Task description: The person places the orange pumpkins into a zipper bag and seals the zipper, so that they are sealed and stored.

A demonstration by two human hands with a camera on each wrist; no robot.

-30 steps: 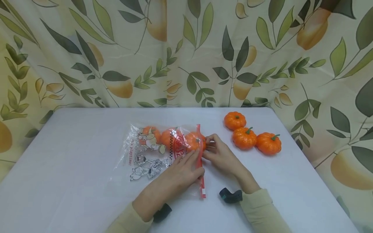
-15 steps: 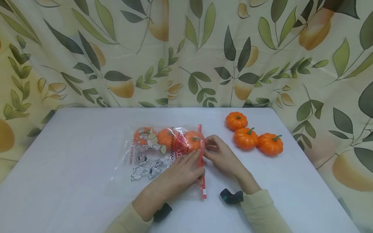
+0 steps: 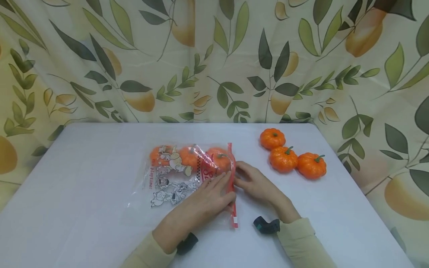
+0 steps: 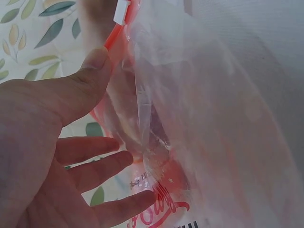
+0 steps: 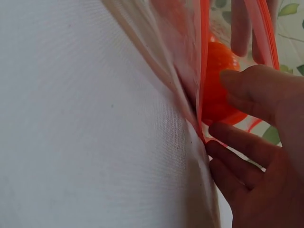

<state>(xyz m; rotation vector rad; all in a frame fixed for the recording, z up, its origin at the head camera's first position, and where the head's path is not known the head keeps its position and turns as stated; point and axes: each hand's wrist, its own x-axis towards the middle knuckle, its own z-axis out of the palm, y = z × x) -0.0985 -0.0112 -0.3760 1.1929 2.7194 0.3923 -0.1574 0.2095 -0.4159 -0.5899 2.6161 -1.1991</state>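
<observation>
A clear zip bag [image 3: 174, 178] with cartoon prints and a red zip edge [image 3: 233, 190] lies flat, its mouth to the right. Three small orange pumpkins are in a row inside it; the rightmost pumpkin [image 3: 221, 160] sits just within the mouth. My left hand [image 3: 209, 199] lies across the bag, its thumb at the red edge and its fingers spread over the plastic, holding the lip up. At the mouth is my right hand [image 3: 256, 182], its thumb [image 5: 237, 80] against the pumpkin [image 5: 219, 99] and its fingers extended low by the lower lip.
Three more orange pumpkins [image 3: 283, 159] stand grouped at the back right of the white table [image 3: 83, 186]. A leaf-patterned curtain [image 3: 214, 74] hangs behind. Dark wrist devices [image 3: 266, 225] sit at both cuffs. A white slider [image 4: 121, 12] sits at one end of the zip.
The pumpkins in the bag have slid left, the rightmost from the mouth to just inside. My right hand's fingers have drawn back and lowered slightly. The left hand stays in place.
</observation>
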